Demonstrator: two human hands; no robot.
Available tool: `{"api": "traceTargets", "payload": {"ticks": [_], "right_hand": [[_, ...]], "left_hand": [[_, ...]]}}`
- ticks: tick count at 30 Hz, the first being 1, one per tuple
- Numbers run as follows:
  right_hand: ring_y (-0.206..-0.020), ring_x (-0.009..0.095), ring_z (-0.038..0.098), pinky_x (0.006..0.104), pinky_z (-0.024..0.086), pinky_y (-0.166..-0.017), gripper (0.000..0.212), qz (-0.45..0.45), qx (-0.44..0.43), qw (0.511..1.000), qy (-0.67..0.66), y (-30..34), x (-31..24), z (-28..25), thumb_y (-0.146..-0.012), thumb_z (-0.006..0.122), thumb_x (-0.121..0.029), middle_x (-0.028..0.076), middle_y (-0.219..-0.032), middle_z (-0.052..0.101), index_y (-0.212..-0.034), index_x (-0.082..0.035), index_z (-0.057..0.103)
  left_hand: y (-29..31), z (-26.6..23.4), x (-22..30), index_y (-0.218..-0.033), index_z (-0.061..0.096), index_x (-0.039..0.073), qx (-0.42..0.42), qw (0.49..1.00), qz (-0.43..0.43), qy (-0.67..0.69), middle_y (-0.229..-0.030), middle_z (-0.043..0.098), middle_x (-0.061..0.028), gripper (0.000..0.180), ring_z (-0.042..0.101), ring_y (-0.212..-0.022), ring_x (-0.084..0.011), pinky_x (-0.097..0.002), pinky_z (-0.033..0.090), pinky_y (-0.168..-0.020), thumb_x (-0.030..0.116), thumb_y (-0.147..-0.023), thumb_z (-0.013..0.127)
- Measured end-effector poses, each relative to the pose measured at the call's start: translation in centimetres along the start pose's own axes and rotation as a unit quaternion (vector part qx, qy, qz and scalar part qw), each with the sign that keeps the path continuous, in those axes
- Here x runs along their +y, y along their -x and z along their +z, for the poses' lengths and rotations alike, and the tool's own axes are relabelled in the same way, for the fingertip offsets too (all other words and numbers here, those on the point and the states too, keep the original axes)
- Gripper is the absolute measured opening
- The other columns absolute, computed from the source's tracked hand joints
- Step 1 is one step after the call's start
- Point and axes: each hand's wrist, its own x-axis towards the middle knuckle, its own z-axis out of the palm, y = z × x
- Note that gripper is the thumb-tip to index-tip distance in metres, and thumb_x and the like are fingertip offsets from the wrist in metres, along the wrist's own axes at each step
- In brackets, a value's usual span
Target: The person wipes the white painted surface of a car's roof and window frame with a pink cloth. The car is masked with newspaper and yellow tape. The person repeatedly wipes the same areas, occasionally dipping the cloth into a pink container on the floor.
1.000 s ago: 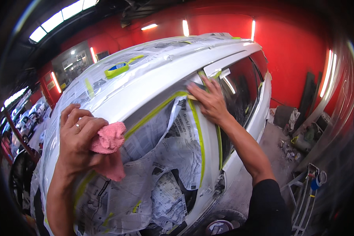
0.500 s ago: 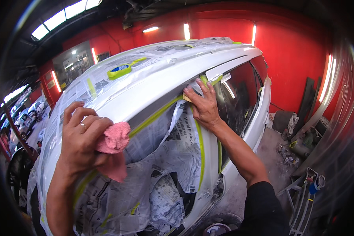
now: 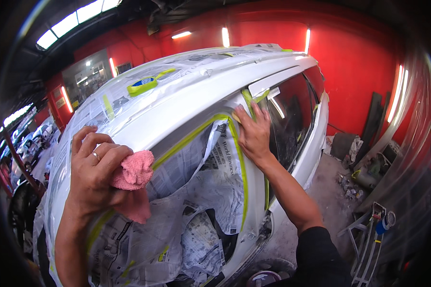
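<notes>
In my left hand (image 3: pixel 92 167) is a crumpled pink cloth (image 3: pixel 135 171), its lower end hanging down. The hand is curled around it beside the white roof edge of a car (image 3: pixel 177 117). My right hand (image 3: pixel 255 136) lies against the white pillar behind the front door opening, fingers pointing up. Under its fingers shows the edge of a small yellowish pad (image 3: pixel 235 116), mostly hidden. Newspaper (image 3: pixel 165 215) covers the door opening, edged with yellow-green masking tape (image 3: pixel 191 137). A dark rear window (image 3: pixel 289 119) sits just right of the right hand.
A roll of yellow-green tape (image 3: pixel 142 86) lies on the paper-covered roof. At the right are a metal stand (image 3: pixel 368 244) with a blue-banded item, hanging clear plastic sheeting (image 3: pixel 416 158) and clutter by the red wall (image 3: pixel 359 52). A round container (image 3: pixel 264 279) sits at the bottom.
My right hand has slid slightly right and down along the pillar, uncovering the corner of the taped paper. The left hand with the pink cloth has shifted slightly left.
</notes>
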Motion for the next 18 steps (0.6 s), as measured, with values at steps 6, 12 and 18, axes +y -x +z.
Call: {"api": "traceTargets", "payload": {"ticks": [6,12,18], "right_hand": [[-0.129,0.035,0.051,0.0519,0.032,-0.108,0.04,0.024,-0.008,0.999,-0.022,-0.9,0.0,-0.4,-0.086,0.058,-0.005,0.009,-0.123,0.07,-0.125,-0.011,0.066],[-0.121,0.032,0.055,0.0468,0.035,-0.102,0.038,0.03,-0.002,0.999,-0.014,-2.6,-0.4,-0.3,-0.084,0.059,-0.005,0.007,-0.116,0.072,-0.12,-0.012,0.068],[-0.104,0.029,0.059,0.0435,0.04,-0.088,0.036,0.05,0.017,0.998,0.016,-1.2,-0.7,-0.3,-0.084,0.06,-0.008,0.006,-0.104,0.073,-0.119,-0.013,0.068]], "left_hand": [[0.4,-0.2,0.0,-0.092,0.07,0.01,-0.005,1.0,0.0,0.001,-0.081,0.067,-0.0034,0.043,0.062,-0.088,-0.0254,-0.0515,0.042,-0.101,0.021,-0.051,0.079],[0.0,-0.3,0.1,-0.091,0.07,0.01,-0.011,1.0,0.0,0.003,-0.081,0.067,-0.0032,0.042,0.063,-0.088,-0.025,-0.0512,0.041,-0.101,0.021,-0.052,0.079],[0.1,-0.1,0.2,-0.091,0.07,0.01,-0.003,1.0,-0.001,0.001,-0.081,0.067,-0.0034,0.042,0.063,-0.088,-0.0252,-0.0511,0.041,-0.102,0.021,-0.052,0.078]]}}
